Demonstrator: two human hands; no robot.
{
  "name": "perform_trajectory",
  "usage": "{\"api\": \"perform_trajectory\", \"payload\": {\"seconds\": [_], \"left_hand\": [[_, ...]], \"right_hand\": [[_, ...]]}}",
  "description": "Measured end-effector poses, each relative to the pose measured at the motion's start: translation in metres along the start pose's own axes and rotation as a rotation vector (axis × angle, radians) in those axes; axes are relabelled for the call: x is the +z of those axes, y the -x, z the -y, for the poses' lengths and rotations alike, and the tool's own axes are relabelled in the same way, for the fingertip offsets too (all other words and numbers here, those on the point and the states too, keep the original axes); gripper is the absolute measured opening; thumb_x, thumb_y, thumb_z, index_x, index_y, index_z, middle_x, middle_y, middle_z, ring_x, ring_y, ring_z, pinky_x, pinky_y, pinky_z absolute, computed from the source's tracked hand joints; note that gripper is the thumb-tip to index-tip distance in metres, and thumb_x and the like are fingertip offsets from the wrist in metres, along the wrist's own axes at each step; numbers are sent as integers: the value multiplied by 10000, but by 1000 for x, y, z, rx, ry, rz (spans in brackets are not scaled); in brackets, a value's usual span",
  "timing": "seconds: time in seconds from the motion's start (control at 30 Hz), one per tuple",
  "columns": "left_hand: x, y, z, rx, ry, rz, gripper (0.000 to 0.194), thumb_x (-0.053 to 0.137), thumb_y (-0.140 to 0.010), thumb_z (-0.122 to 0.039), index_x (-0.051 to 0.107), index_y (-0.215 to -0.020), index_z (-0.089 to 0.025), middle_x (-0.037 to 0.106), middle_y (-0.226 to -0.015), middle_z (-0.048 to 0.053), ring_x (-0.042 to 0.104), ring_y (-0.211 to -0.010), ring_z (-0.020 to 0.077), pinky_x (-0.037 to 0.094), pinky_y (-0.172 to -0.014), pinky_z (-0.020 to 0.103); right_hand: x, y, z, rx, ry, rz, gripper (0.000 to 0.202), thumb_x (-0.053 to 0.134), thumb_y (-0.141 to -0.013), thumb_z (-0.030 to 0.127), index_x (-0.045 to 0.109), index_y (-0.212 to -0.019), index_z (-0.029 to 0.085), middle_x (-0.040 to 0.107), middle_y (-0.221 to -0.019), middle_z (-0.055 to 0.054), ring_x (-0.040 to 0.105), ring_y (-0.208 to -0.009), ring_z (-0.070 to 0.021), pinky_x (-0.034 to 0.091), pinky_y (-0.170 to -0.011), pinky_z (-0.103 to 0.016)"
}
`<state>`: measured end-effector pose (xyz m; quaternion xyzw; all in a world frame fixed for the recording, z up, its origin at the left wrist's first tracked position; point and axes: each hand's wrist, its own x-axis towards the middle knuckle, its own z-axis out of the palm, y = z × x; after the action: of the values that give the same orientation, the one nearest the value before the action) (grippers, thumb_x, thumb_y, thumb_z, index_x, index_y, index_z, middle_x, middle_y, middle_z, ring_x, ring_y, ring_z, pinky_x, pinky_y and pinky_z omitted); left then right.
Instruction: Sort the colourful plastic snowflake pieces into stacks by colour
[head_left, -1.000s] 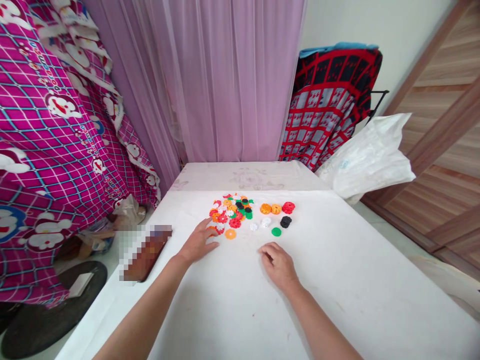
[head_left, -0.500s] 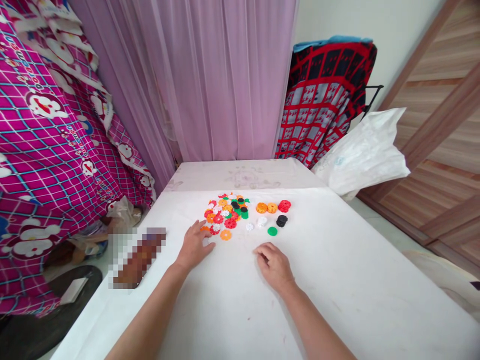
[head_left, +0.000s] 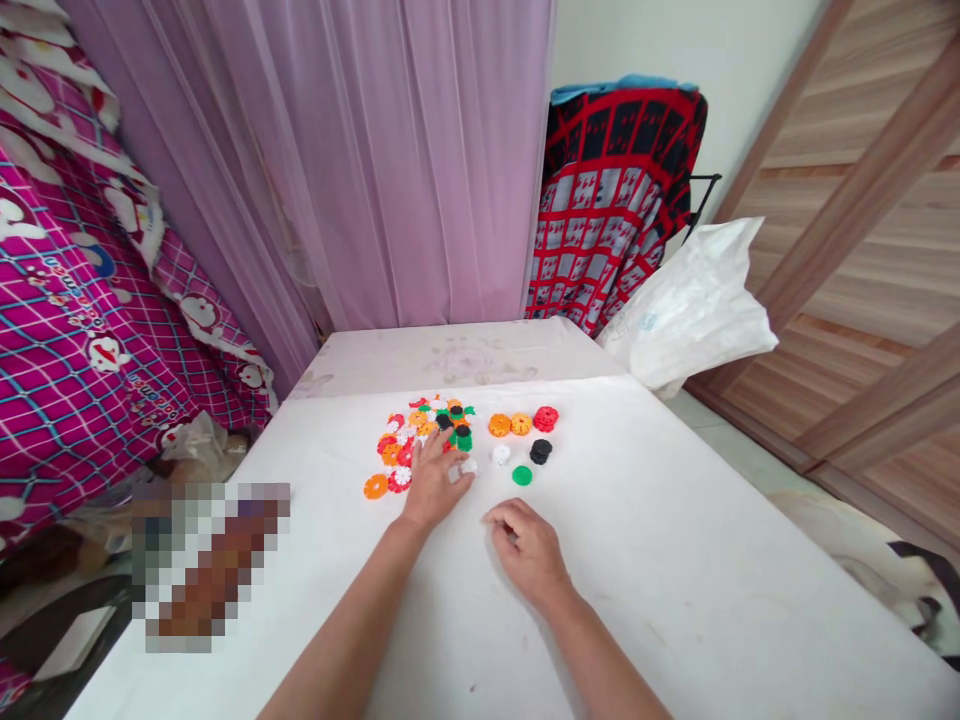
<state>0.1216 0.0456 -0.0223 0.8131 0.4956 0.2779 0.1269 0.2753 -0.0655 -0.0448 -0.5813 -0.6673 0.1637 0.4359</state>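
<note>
My left hand [head_left: 433, 485] lies over the front right of a loose pile of flower-shaped plastic discs [head_left: 418, 420] in red, orange, white, green and black. Its fingers are apart, with no disc seen gripped. Close to its fingertips is a white disc [head_left: 469, 466]. My right hand [head_left: 526, 548] rests on the table nearer to me, fingers curled in; whatever they hold, if anything, is hidden. Beyond it sit a green disc [head_left: 522, 476], white discs [head_left: 501, 455], a black stack [head_left: 540, 452], two orange stacks [head_left: 510, 425] and a red stack [head_left: 546, 419].
A white cloth covers the table [head_left: 637, 560]. A blurred-out object [head_left: 217, 570] lies at the left edge. To the right, past the table, is a white plastic bag [head_left: 690, 305]. A purple curtain [head_left: 390, 160] hangs behind, and a patterned pink cloth [head_left: 97, 300] at left.
My left hand has moved right across the front of the pile, toward the white disc. My right hand keeps its curled pose. The view has shifted to the right.
</note>
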Motion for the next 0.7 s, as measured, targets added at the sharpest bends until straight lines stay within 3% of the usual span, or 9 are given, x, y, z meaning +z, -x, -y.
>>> {"api": "perform_trajectory", "payload": {"seconds": [0.47, 0.57, 0.7], "left_hand": [[-1, -4, -6, 19, -76, 92, 271, 669, -772, -346, 698, -1023, -250, 467, -1476, 95, 302, -1425, 352, 146, -1136, 658], [-6, 4, 3, 25, -94, 40, 276, 645, -791, -339, 694, -1051, -261, 487, -1460, 90, 328, -1413, 346, 143, -1140, 653], [-24, 27, 32, -68, -152, -71, 238, 596, -818, -302, 699, -1032, -306, 552, -1404, 52, 379, -1385, 323, 176, -1138, 637]], "right_hand": [[-2, -1, 5, 37, 20, 3, 233, 454, -767, 120, 655, -805, 232, 655, -815, 7, 596, -688, -116, 445, -682, -221], [-2, -1, 4, 40, 19, 5, 235, 444, -780, 126, 652, -812, 232, 649, -815, 0, 594, -691, -120, 447, -665, -221], [-2, -1, 2, 30, 11, 13, 238, 449, -771, 119, 655, -816, 229, 649, -818, 3, 593, -686, -117, 448, -664, -219]]}}
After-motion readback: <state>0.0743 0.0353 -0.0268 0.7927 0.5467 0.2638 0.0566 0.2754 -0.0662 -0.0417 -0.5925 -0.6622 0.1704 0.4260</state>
